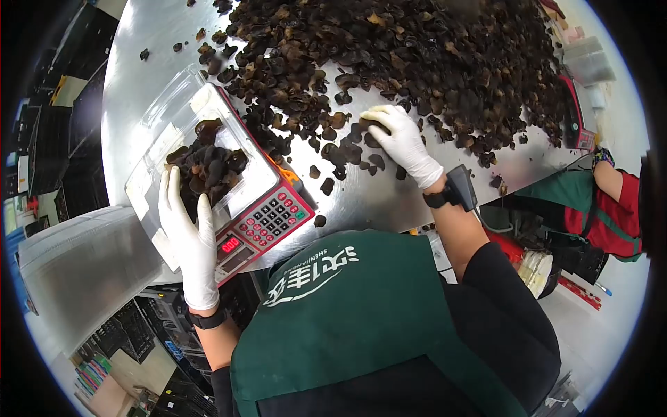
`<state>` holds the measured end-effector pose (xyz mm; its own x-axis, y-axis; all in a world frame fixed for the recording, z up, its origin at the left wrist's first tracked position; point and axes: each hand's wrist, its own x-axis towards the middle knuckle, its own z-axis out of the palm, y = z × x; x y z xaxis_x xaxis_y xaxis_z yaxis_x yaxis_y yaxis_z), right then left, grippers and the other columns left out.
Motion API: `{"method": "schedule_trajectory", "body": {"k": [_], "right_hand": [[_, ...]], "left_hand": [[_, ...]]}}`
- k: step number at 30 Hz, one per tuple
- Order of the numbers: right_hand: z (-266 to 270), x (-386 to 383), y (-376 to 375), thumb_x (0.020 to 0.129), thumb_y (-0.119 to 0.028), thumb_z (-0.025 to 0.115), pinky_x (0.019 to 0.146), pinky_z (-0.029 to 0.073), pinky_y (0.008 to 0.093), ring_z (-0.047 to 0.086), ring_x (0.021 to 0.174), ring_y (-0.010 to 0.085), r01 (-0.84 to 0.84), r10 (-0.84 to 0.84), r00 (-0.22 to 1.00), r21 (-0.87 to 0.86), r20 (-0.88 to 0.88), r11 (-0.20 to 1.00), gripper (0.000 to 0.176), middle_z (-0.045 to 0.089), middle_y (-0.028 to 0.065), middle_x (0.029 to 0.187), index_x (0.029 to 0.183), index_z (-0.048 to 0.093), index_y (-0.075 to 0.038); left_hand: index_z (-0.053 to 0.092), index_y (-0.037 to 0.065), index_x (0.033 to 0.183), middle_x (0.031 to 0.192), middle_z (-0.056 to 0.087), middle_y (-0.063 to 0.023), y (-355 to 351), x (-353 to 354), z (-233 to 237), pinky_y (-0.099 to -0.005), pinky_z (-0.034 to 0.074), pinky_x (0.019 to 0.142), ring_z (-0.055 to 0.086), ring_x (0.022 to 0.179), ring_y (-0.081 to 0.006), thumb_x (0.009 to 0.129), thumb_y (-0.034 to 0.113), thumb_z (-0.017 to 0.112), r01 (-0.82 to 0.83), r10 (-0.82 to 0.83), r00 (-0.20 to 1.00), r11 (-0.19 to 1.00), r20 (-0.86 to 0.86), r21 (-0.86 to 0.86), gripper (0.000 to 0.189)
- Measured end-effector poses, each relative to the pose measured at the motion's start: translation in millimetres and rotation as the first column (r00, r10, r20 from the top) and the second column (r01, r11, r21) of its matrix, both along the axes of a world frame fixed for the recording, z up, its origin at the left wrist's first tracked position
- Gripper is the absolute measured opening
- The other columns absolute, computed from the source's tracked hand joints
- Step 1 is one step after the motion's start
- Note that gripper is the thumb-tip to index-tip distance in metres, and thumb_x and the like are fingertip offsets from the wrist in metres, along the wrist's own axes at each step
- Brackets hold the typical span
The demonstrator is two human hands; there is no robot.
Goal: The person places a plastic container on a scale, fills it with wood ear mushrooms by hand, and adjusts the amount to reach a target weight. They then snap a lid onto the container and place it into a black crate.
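A heap of dark brown, curled mushroom-like pieces (212, 167) rests on the pan of a red and white digital scale (240, 240), at the left of the metal table. My left hand (184, 233), in a white glove, touches the near left side of this heap with thumb and fingers spread. My right hand (403, 142), also gloved, is at the near edge of a large pile of the same pieces (389, 55). Its fingers curl round a few dark pieces (372, 132). A clear plastic container (163, 104) lies by the scale's far left side.
Loose pieces lie on the metal table (354, 201) between the hands. An orange-handled tool (288, 177) is beside the scale. A translucent bin (87, 260) stands at the left. At the far right are another scale (580, 121) and a person in red and green (604, 208).
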<state>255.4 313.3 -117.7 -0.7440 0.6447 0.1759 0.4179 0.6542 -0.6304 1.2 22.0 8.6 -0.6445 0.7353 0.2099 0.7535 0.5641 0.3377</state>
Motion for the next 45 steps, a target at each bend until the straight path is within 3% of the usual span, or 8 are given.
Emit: {"method": "schedule_trajectory", "body": {"k": [9, 13, 16, 19, 22, 31, 36, 45], "right_hand": [[38.5, 36.8, 4.8, 0.09, -0.015, 0.067, 0.075, 0.053, 0.0283, 0.067, 0.08, 0.016, 0.286, -0.338, 0.924, -0.263, -0.177, 0.921, 0.019, 0.071, 0.0095, 0.09, 0.105, 0.069, -0.003], [84.9, 137.5, 22.4, 0.09, -0.018, 0.068, 0.072, 0.05, 0.0271, 0.06, 0.076, 0.0088, 0.309, -0.211, 0.923, -0.295, 0.321, 0.904, 0.027, 0.071, 0.0074, 0.087, 0.111, 0.07, -0.002], [107.9, 196.6, 16.8, 0.081, -0.012, 0.069, 0.092, 0.052, 0.0388, 0.067, 0.101, 0.0271, 0.255, -0.122, 0.564, -0.032, 0.817, 0.966, 0.034, 0.072, 0.0142, 0.102, 0.115, 0.07, -0.008], [98.9, 185.0, -4.0, 0.079, -0.017, 0.07, 0.092, 0.053, 0.0404, 0.063, 0.109, 0.0308, 0.243, -0.359, 0.757, 0.274, 0.546, 0.93, 0.041, 0.068, 0.0117, 0.116, 0.12, 0.068, -0.013], [54.4, 133.0, -14.0, 0.075, -0.013, 0.073, 0.106, 0.046, 0.0422, 0.05, 0.128, 0.0366, 0.092, -0.115, 0.932, 0.083, 0.343, 0.992, 0.072, 0.048, 0.0173, 0.145, 0.143, 0.049, -0.017], [19.3, 84.6, -30.5, 0.077, -0.026, 0.076, 0.093, 0.051, 0.0363, 0.058, 0.114, 0.027, 0.308, -0.313, 0.938, 0.055, 0.148, 0.95, 0.047, 0.062, 0.0045, 0.126, 0.122, 0.066, -0.019], [31.9, 36.4, -22.4, 0.074, -0.022, 0.077, 0.096, 0.048, 0.0418, 0.055, 0.115, 0.0295, -0.058, -0.015, 0.967, 0.278, 0.253, 0.959, 0.064, 0.057, 0.007, 0.132, 0.135, 0.058, -0.022], [19.6, 5.0, 14.2, 0.077, -0.017, 0.076, 0.11, 0.042, 0.0428, 0.047, 0.126, 0.0352, -0.336, 0.335, 0.904, -0.041, 0.267, 0.941, 0.059, 0.05, 0.0115, 0.144, 0.134, 0.059, -0.023]], "left_hand": [[0.059, 0.004, 0.128, 0.143, 0.054, -0.0117, 3.9, -11.7, 4.0, -0.0417, 0.037, 0.112, 0.05, 0.13, -0.0315, 0.101, 0.024, 0.054, 0.07, -0.076, 0.99, 0.996, -0.117, -0.054, 0.033], [0.063, -0.002, 0.119, 0.13, 0.061, -0.0184, 9.0, -19.5, 6.4, -0.0449, 0.035, 0.11, 0.048, 0.128, -0.0351, 0.099, 0.014, 0.056, 0.111, -0.108, 0.99, 0.994, -0.094, 0.022, 0.027], [0.061, -0.002, 0.124, 0.134, 0.058, -0.0188, 12.9, -21.9, 4.9, -0.0452, 0.035, 0.11, 0.047, 0.128, -0.0357, 0.099, 0.014, 0.056, 0.145, -0.148, 0.977, 0.989, -0.155, -0.029, 0.03], [0.058, -0.002, 0.129, 0.137, 0.056, -0.0187, 14.9, -19.0, -1.1, -0.0461, 0.033, 0.112, 0.046, 0.13, -0.0367, 0.099, 0.015, 0.055, 0.144, -0.153, 0.973, 0.987, -0.172, -0.065, 0.034], [0.054, -0.001, 0.135, 0.142, 0.05, -0.0205, 11.7, -19.5, 1.0, -0.0476, 0.032, 0.112, 0.044, 0.132, -0.0378, 0.1, 0.016, 0.054, 0.148, -0.167, 0.971, 0.982, -0.17, -0.116, 0.039], [0.041, 0.002, 0.148, 0.155, 0.031, -0.0215, -22.1, -10.3, 1.9, -0.0463, 0.024, 0.119, 0.029, 0.146, -0.0356, 0.102, 0.025, 0.054, -0.013, 0.02, 0.998, 0.995, -0.067, 0.104, 0.052], [0.042, 0.003, 0.148, 0.155, 0.03, -0.0204, -31.4, -6.5, -7.2, -0.0459, 0.024, 0.119, 0.029, 0.146, -0.0341, 0.102, 0.026, 0.056, -0.023, 0.031, 0.998, 0.99, -0.059, 0.14, 0.053], [0.042, 0.004, 0.148, 0.155, 0.033, -0.0211, -37.8, -1.6, -3.1, -0.0484, 0.024, 0.119, 0.031, 0.146, -0.0366, 0.1, 0.021, 0.056, -0.071, 0.076, 0.996, 0.992, -0.043, 0.107, 0.052]]}}
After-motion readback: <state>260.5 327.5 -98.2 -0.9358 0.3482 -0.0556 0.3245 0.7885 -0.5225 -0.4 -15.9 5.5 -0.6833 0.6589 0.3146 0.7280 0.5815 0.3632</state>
